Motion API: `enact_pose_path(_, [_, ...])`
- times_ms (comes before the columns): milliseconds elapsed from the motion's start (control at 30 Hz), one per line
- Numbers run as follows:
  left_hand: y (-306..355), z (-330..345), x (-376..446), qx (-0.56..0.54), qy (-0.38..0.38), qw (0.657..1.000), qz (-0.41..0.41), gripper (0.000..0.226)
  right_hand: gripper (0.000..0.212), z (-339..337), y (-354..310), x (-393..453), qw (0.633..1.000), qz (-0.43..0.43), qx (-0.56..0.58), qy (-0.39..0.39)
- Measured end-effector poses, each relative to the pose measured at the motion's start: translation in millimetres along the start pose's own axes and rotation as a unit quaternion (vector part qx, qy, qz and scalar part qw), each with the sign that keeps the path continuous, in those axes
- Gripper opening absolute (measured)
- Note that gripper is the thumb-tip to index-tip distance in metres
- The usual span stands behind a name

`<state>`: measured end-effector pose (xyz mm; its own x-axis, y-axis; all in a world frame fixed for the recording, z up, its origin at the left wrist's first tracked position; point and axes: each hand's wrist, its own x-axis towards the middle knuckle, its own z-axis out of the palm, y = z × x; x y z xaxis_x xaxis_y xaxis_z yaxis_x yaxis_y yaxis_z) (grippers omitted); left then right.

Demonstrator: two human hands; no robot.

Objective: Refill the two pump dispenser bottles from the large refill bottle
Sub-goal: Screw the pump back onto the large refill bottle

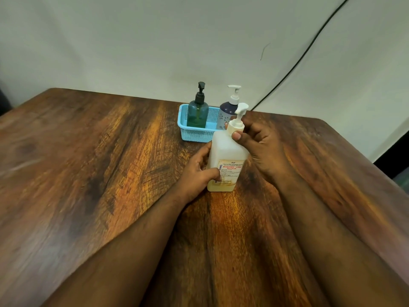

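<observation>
A large translucent white refill bottle (228, 151) with a label and a white pump top stands upright on the wooden table (88, 173). My left hand (197, 171) grips its lower body from the left. My right hand (259, 142) holds the pump collar at the neck, thumb in front. Behind it, a teal pump bottle (197, 111) with a black pump stands in a light blue basket (192, 134). A dark blue pump bottle (228, 109) with a white pump stands at the basket's right end, partly hidden by the refill bottle.
The basket sits near the table's far edge, against a pale wall. A black cable (298, 60) runs diagonally down the wall to the table behind the bottles. The table's right edge (376, 167) drops off close to my right arm.
</observation>
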<state>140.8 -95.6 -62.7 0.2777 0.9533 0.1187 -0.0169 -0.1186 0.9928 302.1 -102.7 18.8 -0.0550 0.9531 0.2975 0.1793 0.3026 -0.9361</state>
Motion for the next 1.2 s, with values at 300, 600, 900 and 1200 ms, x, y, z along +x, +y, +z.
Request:
enact_pose_path(300, [-0.8, -1.5, -0.3, -0.002, -0.002, 1.0, -0.008, 0.091, 0.044, 11.7, 4.9, -11.5, 0.989, -0.044, -0.072, 0.12])
enact_pose_path(600, [-1.0, -1.5, 0.0, -0.004, 0.002, 1.0, -0.01, 0.087, 0.066, 16.9, -6.0, -29.5, 0.992, -0.064, -0.033, 0.106])
enact_pose_path(900, [-2.6, -2.3, 0.9, 0.003, 0.003, 1.0, -0.013, 0.09, 0.039, 17.6, -10.2, -25.8, 0.984, -0.07, 0.038, 0.161])
enact_pose_path(1200, [-1.2, -3.0, 0.6, 0.0, 0.0, 1.0, -0.016, 0.089, 0.033, 10.1, -11.2, -5.4, 0.994, 0.014, 0.066, 0.082])
